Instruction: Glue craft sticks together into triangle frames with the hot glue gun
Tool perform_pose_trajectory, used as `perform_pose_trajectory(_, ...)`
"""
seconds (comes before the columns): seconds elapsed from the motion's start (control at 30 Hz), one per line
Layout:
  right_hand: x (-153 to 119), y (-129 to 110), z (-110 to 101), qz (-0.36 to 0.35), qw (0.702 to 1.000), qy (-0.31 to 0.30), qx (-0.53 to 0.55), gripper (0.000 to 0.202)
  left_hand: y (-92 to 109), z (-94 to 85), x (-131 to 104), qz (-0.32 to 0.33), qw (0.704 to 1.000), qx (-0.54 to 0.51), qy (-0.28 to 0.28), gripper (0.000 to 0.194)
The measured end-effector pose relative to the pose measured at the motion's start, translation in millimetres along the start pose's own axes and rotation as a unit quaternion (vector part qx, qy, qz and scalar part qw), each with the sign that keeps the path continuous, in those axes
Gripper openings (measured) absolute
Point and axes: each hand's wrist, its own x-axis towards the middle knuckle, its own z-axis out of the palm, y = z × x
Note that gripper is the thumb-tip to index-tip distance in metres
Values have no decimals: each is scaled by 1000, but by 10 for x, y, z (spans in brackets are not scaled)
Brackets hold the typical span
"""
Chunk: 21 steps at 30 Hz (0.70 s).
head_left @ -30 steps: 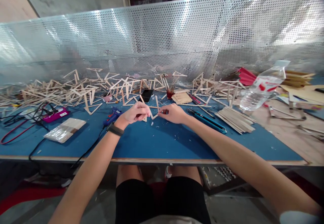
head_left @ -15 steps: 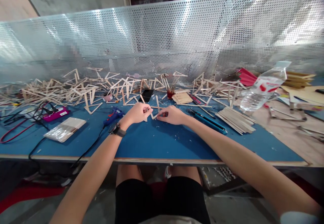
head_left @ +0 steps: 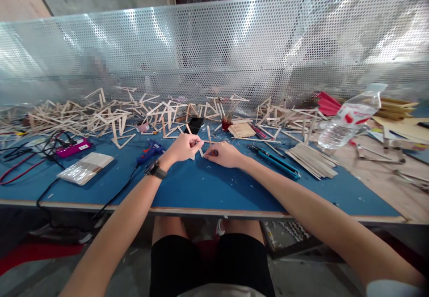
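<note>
Over the middle of the blue work surface [head_left: 214, 189], my left hand [head_left: 183, 148] is closed in a pinch on a thin wooden stick [head_left: 189, 129]. My right hand [head_left: 224, 154] is closed just beside it, fingertips at the foot of an upright wooden stick [head_left: 208, 134]. The two sticks appear to belong to one small piece between my hands; the joint is mostly hidden by my fingers. A blue glue gun [head_left: 149, 150] lies left of my left wrist.
Piled stick frames [head_left: 73, 120] line the back. Loose flat sticks [head_left: 311, 159], a teal tool [head_left: 278, 163] and a plastic bottle [head_left: 351, 116] are at right. At left are a purple power strip [head_left: 74, 147] and a wrapped packet [head_left: 86, 168].
My right hand's fingers have curled in closer around the foot of the upright stick. My left hand keeps its pinch. The camera view has shifted slightly.
</note>
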Motion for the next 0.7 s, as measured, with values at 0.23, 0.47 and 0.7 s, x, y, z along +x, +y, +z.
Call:
perform_pose_trajectory(0.23,7,-41,-24,-26,995,56,78,13,34,-14,-11,-12,999,-41,-2,35)
perform_pose_trajectory(0.47,17,-53,-93,-39,982,118,140,24,21,14,22,-54,981,-176,-54,38)
perform_pose_trajectory(0.7,4,-107,-132,-29,970,161,180,30,27,25,47,-92,971,-219,-26,29)
